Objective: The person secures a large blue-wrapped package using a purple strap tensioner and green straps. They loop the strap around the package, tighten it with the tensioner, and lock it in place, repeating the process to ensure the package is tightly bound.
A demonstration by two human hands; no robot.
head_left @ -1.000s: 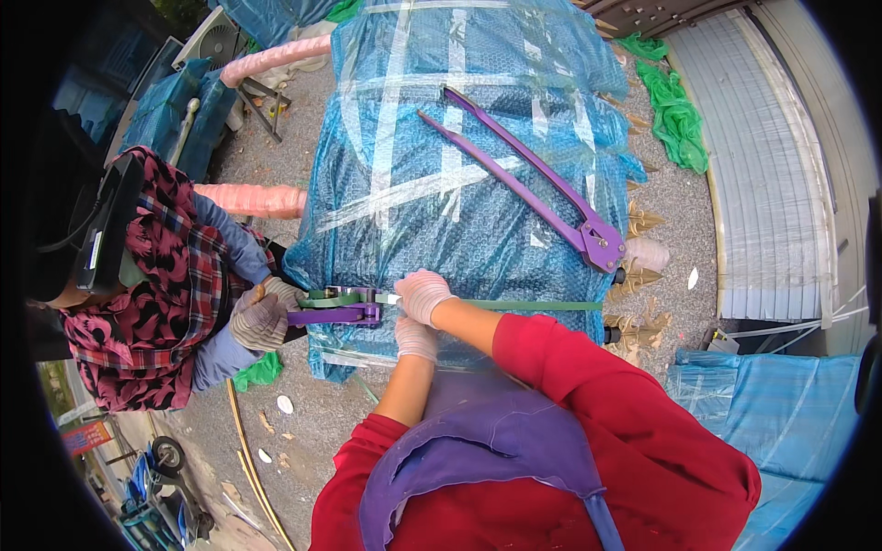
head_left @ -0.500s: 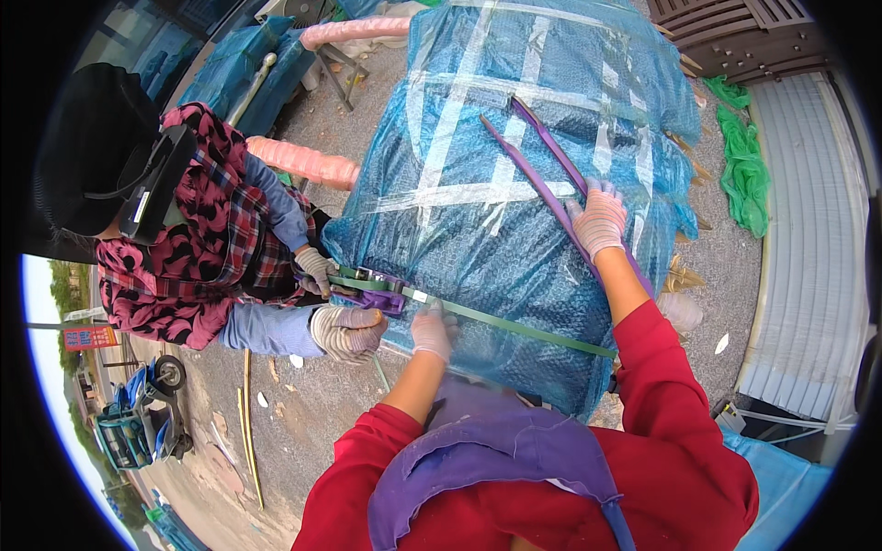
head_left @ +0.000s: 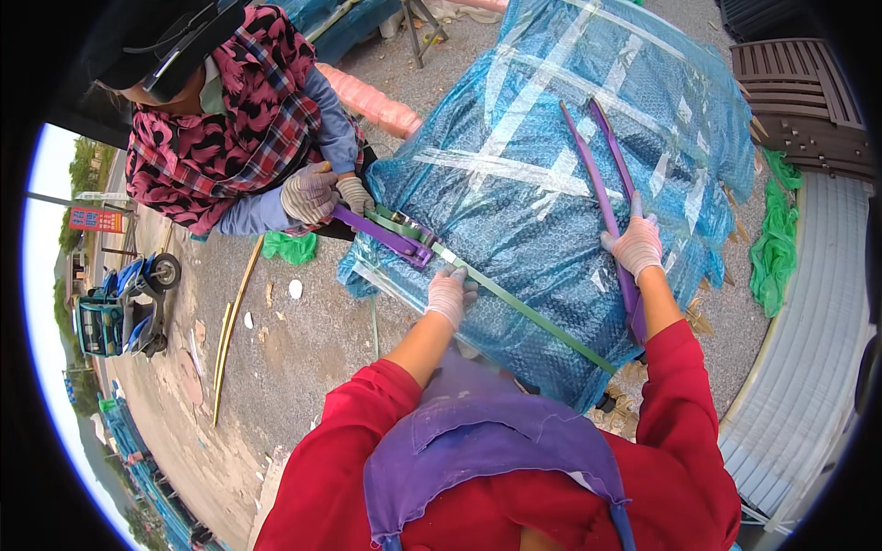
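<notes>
A big bundle in blue bubble wrap (head_left: 514,239), crossed with clear tape, lies before me. A green packing strap (head_left: 524,308) runs along its near side. My left hand (head_left: 450,296), in a thin pale glove, has its fingers curled at the strap. My right hand (head_left: 638,246), gloved too, grips a purple long-handled strapping sealer (head_left: 597,179); its two handles point away over the wrap. At left, a co-worker's gloved hand (head_left: 310,193) holds the lever of a purple strap tensioner (head_left: 390,237) on the strap; their other hand (head_left: 355,195) is beside it.
The co-worker in a patterned top (head_left: 220,129) stands close at left. Pink-wrapped rolls (head_left: 372,99) lie beyond. Yellow strips (head_left: 234,317) lie on the ground near a blue three-wheeler (head_left: 124,308). At right are green netting (head_left: 772,248) and pale corrugated sheets (head_left: 808,303).
My view has shifted, so the bundle appears turned and farther right. The co-worker's hand has risen onto the tensioner's lever, which now sticks out left. My hands keep their places on strap and sealer.
</notes>
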